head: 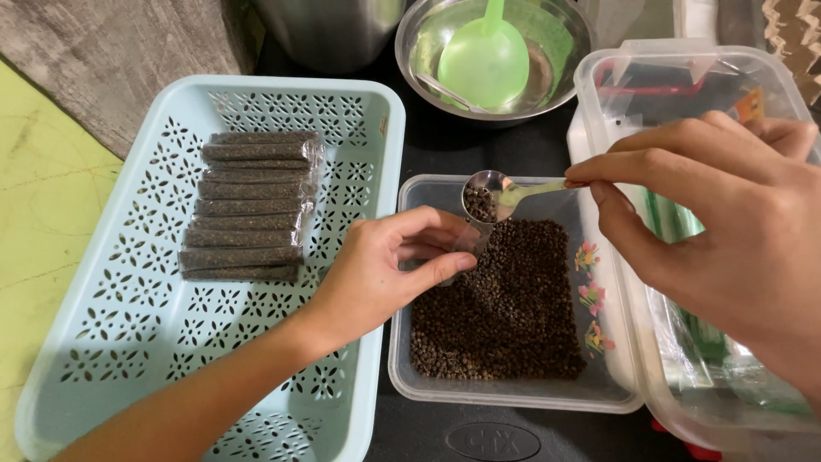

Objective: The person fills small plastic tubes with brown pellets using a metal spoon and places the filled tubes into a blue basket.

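My left hand pinches a thin clear plastic sleeve over a clear tub of dark peppercorns. My right hand grips the handle of a small metal spoon, tipped over the sleeve's mouth with peppercorns in its bowl. To the left, a light blue perforated tray holds a stack of several filled, dark, narrow packets.
A steel bowl with a green plastic ladle stands at the back. A large clear lidded container with bags inside sits at the right, under my right hand. A metal pot stands behind the tray.
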